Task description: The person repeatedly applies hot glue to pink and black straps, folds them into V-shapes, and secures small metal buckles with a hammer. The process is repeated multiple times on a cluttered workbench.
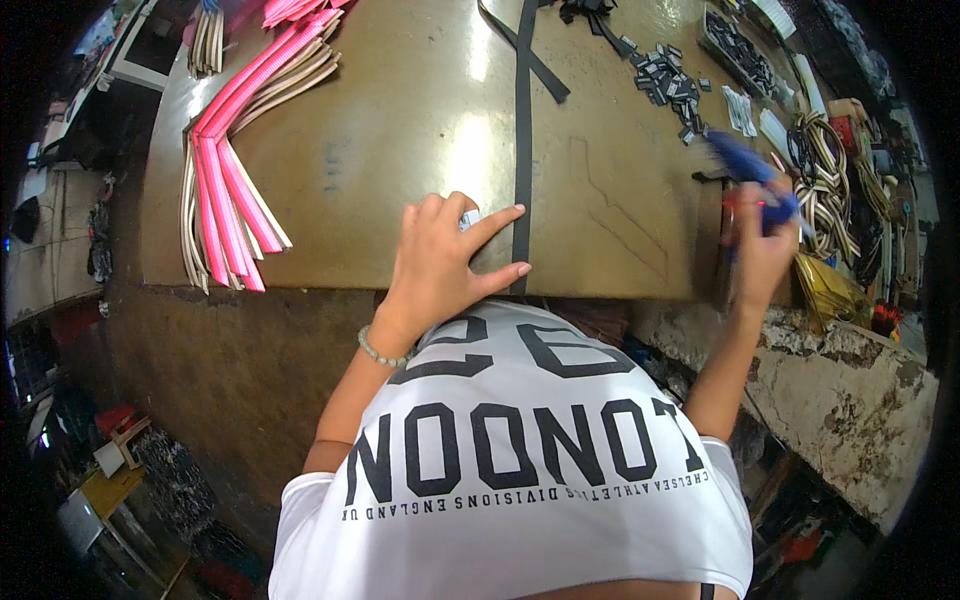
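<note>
A long flat black strap (523, 120) runs straight across the table toward my body. My left hand (437, 248) rests beside it, with the thumb and index finger spread and their tips on the strap; the other fingers are bent. A small whitish tag (470, 218) shows by those bent fingers, and I cannot tell whether they grip it. On the right, my right hand (765, 240) is closed round a blue hand tool (745, 158) with a bit of red near the fingers. Motion smears this tool, so its exact kind is unclear.
Pink and cream strips (225, 180) lie stacked at the table's left. Small black pieces (668, 82) are scattered at the far right, near a clear tray (735, 50) of similar pieces. Coiled cream cords (825, 180) sit at the right edge. A loose black strap end (550, 82) crosses the long strap.
</note>
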A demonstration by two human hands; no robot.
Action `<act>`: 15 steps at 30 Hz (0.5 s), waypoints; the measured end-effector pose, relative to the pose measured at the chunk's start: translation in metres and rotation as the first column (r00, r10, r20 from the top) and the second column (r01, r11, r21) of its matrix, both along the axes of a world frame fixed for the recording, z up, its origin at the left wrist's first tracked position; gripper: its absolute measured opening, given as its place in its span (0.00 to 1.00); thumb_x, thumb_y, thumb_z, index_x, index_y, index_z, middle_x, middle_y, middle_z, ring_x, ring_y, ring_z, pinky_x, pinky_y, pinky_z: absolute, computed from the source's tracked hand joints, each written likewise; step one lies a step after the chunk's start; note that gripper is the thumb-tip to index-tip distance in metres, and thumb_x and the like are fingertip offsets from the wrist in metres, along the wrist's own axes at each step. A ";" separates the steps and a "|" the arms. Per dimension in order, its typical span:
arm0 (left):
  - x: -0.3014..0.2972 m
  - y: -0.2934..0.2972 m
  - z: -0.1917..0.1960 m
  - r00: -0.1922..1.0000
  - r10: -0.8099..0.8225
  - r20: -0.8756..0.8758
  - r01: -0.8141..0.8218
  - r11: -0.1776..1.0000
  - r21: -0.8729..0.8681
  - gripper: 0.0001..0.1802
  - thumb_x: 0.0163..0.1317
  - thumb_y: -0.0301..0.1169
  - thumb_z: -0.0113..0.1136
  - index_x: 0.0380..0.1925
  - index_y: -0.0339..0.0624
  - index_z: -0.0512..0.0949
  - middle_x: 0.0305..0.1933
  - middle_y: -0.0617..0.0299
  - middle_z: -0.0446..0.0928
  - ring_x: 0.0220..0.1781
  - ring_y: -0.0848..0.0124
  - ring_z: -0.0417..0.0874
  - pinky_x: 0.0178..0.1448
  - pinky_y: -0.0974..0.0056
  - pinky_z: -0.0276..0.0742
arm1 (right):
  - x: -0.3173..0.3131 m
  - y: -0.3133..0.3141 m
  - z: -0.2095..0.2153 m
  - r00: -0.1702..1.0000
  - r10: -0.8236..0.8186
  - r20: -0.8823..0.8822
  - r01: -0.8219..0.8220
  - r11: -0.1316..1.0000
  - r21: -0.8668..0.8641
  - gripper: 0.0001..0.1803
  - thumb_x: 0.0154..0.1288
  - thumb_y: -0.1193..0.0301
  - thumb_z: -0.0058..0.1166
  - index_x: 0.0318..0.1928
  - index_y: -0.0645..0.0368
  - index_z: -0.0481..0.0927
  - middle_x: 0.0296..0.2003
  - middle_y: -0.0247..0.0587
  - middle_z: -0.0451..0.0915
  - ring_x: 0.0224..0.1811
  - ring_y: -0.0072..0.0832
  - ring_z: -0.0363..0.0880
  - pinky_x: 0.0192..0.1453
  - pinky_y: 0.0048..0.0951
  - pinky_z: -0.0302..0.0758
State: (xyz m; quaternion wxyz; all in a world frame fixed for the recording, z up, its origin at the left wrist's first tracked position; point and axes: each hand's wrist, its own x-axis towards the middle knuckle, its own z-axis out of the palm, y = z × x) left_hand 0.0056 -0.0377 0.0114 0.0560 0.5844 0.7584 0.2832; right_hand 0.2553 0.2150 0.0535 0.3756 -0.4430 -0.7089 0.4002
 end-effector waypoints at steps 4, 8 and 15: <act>-0.001 0.001 -0.001 1.000 -0.004 0.008 0.004 1.000 0.025 0.30 0.48 0.51 0.73 0.54 0.63 0.82 0.35 0.62 0.67 0.39 0.63 0.67 0.45 0.60 0.60 | -0.069 -0.037 -0.004 0.879 0.419 0.228 -0.442 0.895 0.058 0.24 0.60 0.60 0.69 0.48 0.60 0.74 0.32 0.38 0.82 0.31 0.24 0.79 0.38 0.26 0.75; -0.002 0.000 -0.002 1.000 -0.011 0.011 0.010 1.000 0.027 0.31 0.49 0.52 0.71 0.55 0.63 0.81 0.35 0.61 0.68 0.39 0.63 0.67 0.45 0.60 0.60 | -0.093 -0.030 -0.007 0.813 0.501 0.295 -0.549 0.829 0.106 0.22 0.61 0.61 0.67 0.47 0.61 0.73 0.30 0.44 0.83 0.30 0.30 0.82 0.37 0.29 0.76; -0.002 -0.002 -0.003 1.000 -0.014 0.004 0.014 1.000 0.026 0.31 0.50 0.53 0.71 0.56 0.62 0.81 0.36 0.60 0.69 0.40 0.63 0.67 0.46 0.60 0.60 | -0.095 -0.025 -0.006 0.704 0.571 0.422 -0.652 0.756 0.064 0.23 0.62 0.59 0.66 0.47 0.61 0.72 0.32 0.48 0.84 0.31 0.36 0.85 0.37 0.32 0.77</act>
